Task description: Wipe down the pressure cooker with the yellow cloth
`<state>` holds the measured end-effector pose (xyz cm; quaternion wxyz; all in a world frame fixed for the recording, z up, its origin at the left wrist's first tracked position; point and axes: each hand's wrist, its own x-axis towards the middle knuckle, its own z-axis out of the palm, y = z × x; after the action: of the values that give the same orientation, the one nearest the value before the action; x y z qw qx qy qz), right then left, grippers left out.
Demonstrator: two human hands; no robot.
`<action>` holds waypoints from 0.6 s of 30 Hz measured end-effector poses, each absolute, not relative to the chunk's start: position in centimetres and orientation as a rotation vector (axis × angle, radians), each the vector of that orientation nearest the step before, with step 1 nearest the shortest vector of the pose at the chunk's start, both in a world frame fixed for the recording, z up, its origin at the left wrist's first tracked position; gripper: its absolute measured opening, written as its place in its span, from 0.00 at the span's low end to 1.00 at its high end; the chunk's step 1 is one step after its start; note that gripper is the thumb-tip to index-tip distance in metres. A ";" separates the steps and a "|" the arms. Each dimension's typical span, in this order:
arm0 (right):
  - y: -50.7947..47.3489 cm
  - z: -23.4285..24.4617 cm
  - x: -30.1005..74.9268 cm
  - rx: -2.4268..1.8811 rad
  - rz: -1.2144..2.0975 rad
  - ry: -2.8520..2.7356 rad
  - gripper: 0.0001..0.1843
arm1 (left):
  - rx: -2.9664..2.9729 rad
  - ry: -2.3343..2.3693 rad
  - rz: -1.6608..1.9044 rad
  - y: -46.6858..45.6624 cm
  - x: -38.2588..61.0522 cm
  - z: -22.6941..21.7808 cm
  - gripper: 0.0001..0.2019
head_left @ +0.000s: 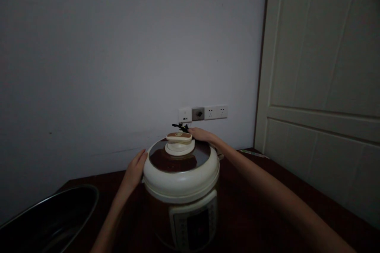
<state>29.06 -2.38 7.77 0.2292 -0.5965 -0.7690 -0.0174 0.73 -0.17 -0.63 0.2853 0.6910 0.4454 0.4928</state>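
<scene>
A cooker [178, 182] stands on the table [240, 217] beside a dark pot [50, 221]. The hands are apart: left hand [136, 169] against the cooker's side, right hand [203, 134] by a black cord [181, 127] behind; I cannot tell whether either grips. Sockets [216, 112] line the wall [133, 55].

My left hand [136, 170] rests against the left side of the cooker [181, 184], while my right hand [202, 134] holds a bunched black cord [182, 127] behind the lid handle [179, 137]. Sockets [215, 112] sit on the wall [133, 55] beyond; a dark pan [53, 213] lies to my left on the table [246, 205], a door [323, 67] stands to my right
</scene>
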 end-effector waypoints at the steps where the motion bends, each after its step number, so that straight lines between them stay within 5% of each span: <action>1: -3.4 7.5 28.8 -1.637 -0.065 -2.114 0.17 | 1.839 1.196 1.318 -0.2 0.8 -0.6 0.30; 18: -17.1 5.4 20.6 -1.795 -0.639 -1.983 0.18 | 1.812 1.134 1.323 -1.4 1.0 0.6 0.25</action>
<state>20.62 -17.12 5.43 0.1946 -0.6404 -0.7072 -0.2280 1.02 -1.41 0.57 0.3086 0.6856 0.4292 0.5005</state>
